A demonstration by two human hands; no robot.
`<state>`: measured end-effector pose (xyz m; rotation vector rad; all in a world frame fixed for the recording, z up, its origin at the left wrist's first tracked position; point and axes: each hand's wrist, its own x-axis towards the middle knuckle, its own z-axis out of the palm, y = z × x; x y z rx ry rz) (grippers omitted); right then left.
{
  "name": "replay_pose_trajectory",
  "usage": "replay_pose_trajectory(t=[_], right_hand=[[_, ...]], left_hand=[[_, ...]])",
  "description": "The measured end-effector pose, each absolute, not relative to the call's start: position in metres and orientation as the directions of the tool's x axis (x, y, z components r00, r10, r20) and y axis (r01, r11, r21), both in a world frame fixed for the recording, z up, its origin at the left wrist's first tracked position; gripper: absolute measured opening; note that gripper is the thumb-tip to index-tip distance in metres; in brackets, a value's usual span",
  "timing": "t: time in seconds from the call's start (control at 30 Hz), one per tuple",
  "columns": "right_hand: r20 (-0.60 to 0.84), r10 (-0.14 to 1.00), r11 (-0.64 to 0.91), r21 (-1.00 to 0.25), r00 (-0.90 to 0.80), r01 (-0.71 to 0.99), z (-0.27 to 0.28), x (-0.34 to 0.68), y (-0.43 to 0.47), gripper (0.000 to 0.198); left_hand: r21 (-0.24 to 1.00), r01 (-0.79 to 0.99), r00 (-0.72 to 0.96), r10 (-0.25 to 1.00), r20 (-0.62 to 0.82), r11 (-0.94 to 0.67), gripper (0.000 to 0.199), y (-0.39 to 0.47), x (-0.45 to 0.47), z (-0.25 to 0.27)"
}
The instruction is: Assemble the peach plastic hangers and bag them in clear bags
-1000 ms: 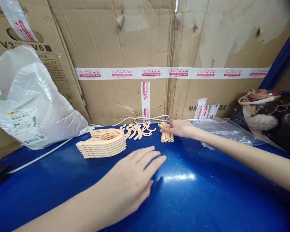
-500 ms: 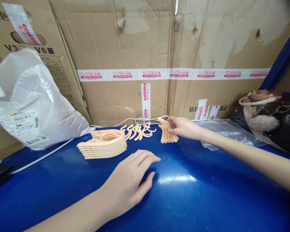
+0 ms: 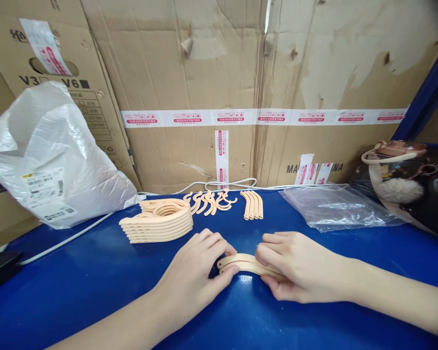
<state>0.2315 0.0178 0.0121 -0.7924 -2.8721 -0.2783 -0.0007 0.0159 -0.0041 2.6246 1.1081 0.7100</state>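
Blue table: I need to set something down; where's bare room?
Bare table lies between left hand, stacked pieces and white cable, and between right hand and clear plastic. Crowded: the back, where stacked pieces, hooks and curved bars sit close together.

The right ends of the pale curved pieces [image 3: 244,263] are hidden by the right hand [image 3: 295,265]. The left arm [image 3: 127,311] is cut off by the bottom edge, the right arm [image 3: 394,294] by the right edge. A dark thing [image 3: 0,267] is cut off on the left. The label [image 3: 45,187] is too tiny to be read. Some letters [image 3: 336,168] on the big box [image 3: 175,155] are covered by tape [image 3: 305,170].
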Motion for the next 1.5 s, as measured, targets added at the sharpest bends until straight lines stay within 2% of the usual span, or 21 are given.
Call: replay_pose_trajectory(t=[0.33,0.47,0.57,0.67,0.77,0.97,1.13,1.23,1.5], right_hand=[[0.206,0.545,0.824,0.048,-0.813,0.565,0.006,0.238,0.021,0.015],[0.18,0.53,0.835,0.065,-0.829,0.547,0.012,0.238,0.022,0.026],[0.237,0.536,0.819,0.088,-0.81,0.567,0.026,0.238,0.034,0.034],[0.309,0.592,0.745,0.145,-0.745,0.651,0.042,0.232,0.062,0.03],[0.29,0.708,0.626,0.164,-0.644,0.762,0.051,0.216,0.096,0.024],[0.238,0.797,0.534,0.151,-0.555,0.832,0.039,0.179,0.145,0.022],[0.159,0.87,0.461,0.076,-0.468,0.884,0.024,0.167,0.161,0.028],[0.147,0.889,0.438,0.003,-0.433,0.899,0.022,0.166,0.166,0.028],[0.324,0.848,0.489,-0.169,-0.421,0.856,0.042,0.188,0.133,0.017]], left_hand=[[0.358,0.616,0.626,0.712,0.318,-0.702,0.006,0.015,-0.001,-0.001],[0.348,0.623,0.631,0.713,0.305,-0.701,0.008,0.015,0.0,0.0],[0.333,0.628,0.632,0.711,0.309,-0.703,0.007,0.014,0.0,-0.001],[0.331,0.649,0.609,0.729,0.312,-0.685,0.01,0.014,0.0,-0.003],[0.334,0.676,0.587,0.754,0.296,-0.657,0.018,0.014,0.001,-0.003],[0.303,0.685,0.603,0.749,0.275,-0.662,0.005,0.015,0.0,-0.002],[0.245,0.691,0.614,0.731,0.297,-0.68,0.006,0.012,-0.002,0.001],[0.243,0.697,0.611,0.736,0.291,-0.675,0.017,0.012,0.0,0.0],[0.282,0.701,0.614,0.755,0.23,-0.655,0.006,0.012,-0.001,0.004]])
